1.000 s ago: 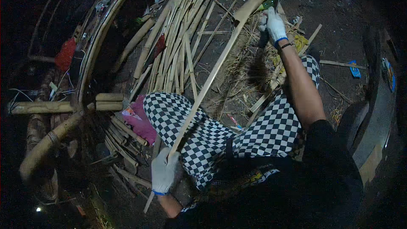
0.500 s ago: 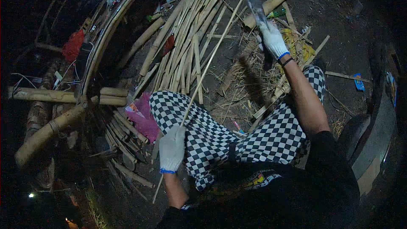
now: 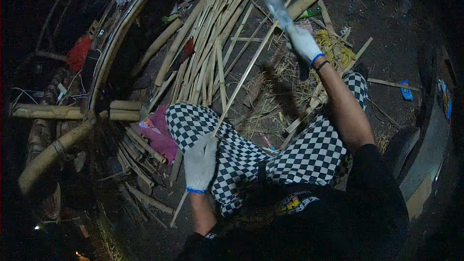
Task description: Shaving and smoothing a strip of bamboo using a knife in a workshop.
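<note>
My left hand (image 3: 199, 164), in a white glove with a blue cuff, is closed round a long thin bamboo strip (image 3: 240, 84). The strip slants from below that hand, over my checkered left thigh, up to the far right. My right hand (image 3: 305, 45), gloved likewise, grips a machete (image 3: 278, 7), its broad grey blade pointing up and away. The blade lies against or just over the strip's far part; I cannot tell whether they touch. Blur softens the blade.
Split bamboo strips (image 3: 208, 58) lie heaped beyond my left knee. A thick bamboo pole (image 3: 307, 1) and a pile of shavings (image 3: 285, 87) are on the ground ahead. At left stands a curved bamboo frame (image 3: 113, 50), beside a pink bag (image 3: 162, 135) and cut bamboo pieces (image 3: 140, 150).
The machete has swung a little left and lower, toward the strip. The strip's far end now reaches past the blade to the right. My left hand has shifted slightly right.
</note>
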Available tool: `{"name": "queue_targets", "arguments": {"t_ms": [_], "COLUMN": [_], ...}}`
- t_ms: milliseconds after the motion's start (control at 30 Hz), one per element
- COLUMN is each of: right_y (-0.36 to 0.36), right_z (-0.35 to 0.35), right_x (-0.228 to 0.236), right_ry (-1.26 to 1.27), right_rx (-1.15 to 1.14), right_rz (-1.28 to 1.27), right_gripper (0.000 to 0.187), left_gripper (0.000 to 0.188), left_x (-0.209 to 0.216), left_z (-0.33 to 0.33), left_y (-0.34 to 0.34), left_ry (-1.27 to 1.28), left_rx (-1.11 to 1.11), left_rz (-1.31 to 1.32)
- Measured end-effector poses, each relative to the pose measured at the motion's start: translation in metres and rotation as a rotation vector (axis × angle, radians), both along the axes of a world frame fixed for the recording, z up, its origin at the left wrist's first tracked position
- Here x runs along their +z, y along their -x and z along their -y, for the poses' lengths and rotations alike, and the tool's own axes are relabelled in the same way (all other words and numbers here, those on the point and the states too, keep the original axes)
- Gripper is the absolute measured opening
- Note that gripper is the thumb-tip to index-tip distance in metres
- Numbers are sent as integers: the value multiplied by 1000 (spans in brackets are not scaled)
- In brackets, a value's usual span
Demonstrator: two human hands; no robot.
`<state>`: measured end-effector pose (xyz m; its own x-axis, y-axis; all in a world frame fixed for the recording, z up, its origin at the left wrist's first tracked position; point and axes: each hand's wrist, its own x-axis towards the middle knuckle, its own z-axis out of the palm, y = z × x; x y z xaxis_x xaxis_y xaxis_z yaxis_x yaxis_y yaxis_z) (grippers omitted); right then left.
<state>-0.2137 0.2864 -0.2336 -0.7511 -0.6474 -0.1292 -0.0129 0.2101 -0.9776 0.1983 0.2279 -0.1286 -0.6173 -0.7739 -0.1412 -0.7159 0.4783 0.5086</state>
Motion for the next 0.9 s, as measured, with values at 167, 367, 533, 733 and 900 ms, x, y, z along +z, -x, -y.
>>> {"name": "queue_targets", "arguments": {"t_ms": [167,367,533,733,900], "right_y": [-54,-10,-67,-32,-65], "right_z": [14,6,15,4,17], "right_x": [-6,16,1,31,-14], "right_ry": [-176,-240,-22,-253,-138], "right_rx": [334,55,307,93,296], "right_rz": [-373,-79,-507,-101,-566], "right_gripper": [56,67,64,50,61], "left_gripper": [36,37,36,37,34], "left_x": [4,-4,-13,7,-9], "left_z": [0,-8,5,-12,-3], "left_y": [5,-18,-16,-14,-17], "left_ry": [47,51,137,-100,-5], "left_rx": [76,37,-138,42,-9], "left_rz": [-29,-59,83,-42,-11]}}
